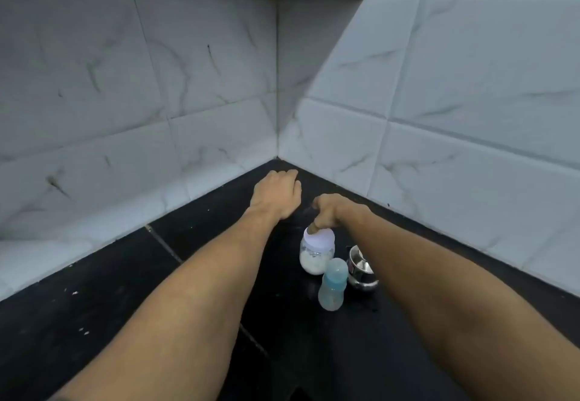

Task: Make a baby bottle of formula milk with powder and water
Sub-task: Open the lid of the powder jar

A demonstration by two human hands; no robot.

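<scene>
I see the baby bottle point(333, 284), capped in pale blue, standing upright on the black counter point(103, 316). Just behind the bottle stands the powder jar point(317, 251), clear, white powder in its lower part, a white lid on top. My right hand point(332, 210) has its fingertips pinched on the jar's lid. Beside the bottle, on its right, sits a small steel cup point(361, 270). Farther back than the jar, my left hand point(277, 193) hovers palm down, fingers curled loosely, holding nothing. Tiled walls point(470, 118) meet in a corner behind.
</scene>
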